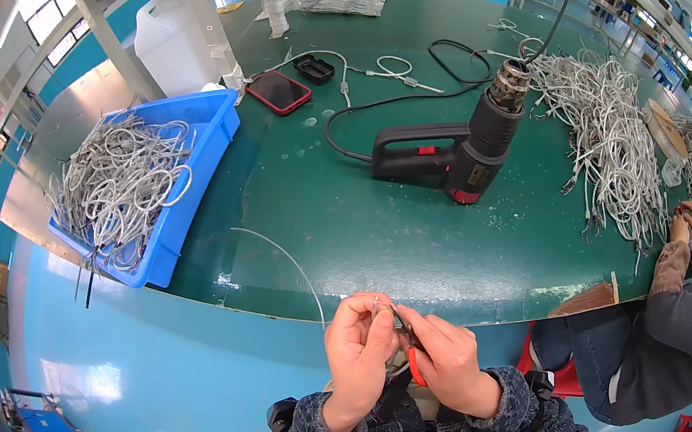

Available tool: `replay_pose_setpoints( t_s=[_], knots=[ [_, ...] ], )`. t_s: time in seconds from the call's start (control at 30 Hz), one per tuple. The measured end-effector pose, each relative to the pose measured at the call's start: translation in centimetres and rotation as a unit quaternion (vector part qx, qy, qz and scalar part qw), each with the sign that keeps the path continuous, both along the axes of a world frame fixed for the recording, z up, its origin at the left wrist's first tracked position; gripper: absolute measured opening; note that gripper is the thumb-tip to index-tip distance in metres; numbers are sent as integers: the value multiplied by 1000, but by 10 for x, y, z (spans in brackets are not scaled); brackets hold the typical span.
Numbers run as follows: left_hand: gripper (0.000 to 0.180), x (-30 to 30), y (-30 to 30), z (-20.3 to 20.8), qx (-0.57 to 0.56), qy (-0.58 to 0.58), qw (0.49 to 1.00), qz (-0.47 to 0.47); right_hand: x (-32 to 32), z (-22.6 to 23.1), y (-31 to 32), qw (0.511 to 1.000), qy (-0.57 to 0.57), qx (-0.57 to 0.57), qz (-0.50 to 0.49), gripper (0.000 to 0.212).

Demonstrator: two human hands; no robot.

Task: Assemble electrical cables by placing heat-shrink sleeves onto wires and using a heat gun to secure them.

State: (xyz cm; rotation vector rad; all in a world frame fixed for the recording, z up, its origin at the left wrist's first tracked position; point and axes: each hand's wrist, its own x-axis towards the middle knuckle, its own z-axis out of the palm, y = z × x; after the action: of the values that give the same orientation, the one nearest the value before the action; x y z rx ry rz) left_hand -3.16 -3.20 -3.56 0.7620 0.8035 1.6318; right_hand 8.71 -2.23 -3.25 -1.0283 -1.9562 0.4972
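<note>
Green bench (264, 201): glossy, with pale scuffs, set over a light-blue floor (173, 373); its near edge passes just beyond the hands.
Blue tray (217, 150): at the left, heaped with looped grey cables (123, 172).
Heat gun (482, 148): black, lying on the bench, its cord trailing behind it; a red-edged phone (280, 93) lies farther back.
Cable pile (603, 127): pale lengths spread along the right; a seated co-worker (681, 337) is at that end.
White wire (290, 255): reaches the left hand's outer side and arcs away above the bench, far end free.
Left hand (354, 347): thumb and forefinger pinched together on the wire's end; the exact contact is too small to make out.
Right hand (449, 352): fingers curled round an orange-handled tool (418, 367), its dark tip close to the left fingertips; how far its jaws are parted, I cannot tell.
Wire handling: probably very light, springy and smooth, so apt to swing or twist; a pinch just behind the end should steady it, while any fine tip likely bends easily.
</note>
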Motion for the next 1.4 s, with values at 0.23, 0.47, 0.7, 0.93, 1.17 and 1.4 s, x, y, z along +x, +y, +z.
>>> replay_pose_setpoints(
  t_s=[0.23,0.47,0.7,0.93,1.17,1.4],
  knots=[
    [9,-1,0,3,-18,10,1000,-4,5,-1,-2,999,-27,-13,22,53],
    [9,-3,1,-1,-10,32,999,-6,1,0,-1,1000,-5,-10,-5,42],
    [10,-1,0,0,-3,18,1000,-7,2,-2,-1,1000,-10,2,-1,41],
    [10,-4,0,-4,1,19,1000,-20,2,-2,-1,1000,3,-4,-3,40],
    [9,-4,1,-2,6,64,998,2,3,-4,-1,1000,2,-3,-17,40],
    [8,-4,1,-2,17,107,994,15,5,-4,-1,1000,-8,-4,-17,39]
  ],
)
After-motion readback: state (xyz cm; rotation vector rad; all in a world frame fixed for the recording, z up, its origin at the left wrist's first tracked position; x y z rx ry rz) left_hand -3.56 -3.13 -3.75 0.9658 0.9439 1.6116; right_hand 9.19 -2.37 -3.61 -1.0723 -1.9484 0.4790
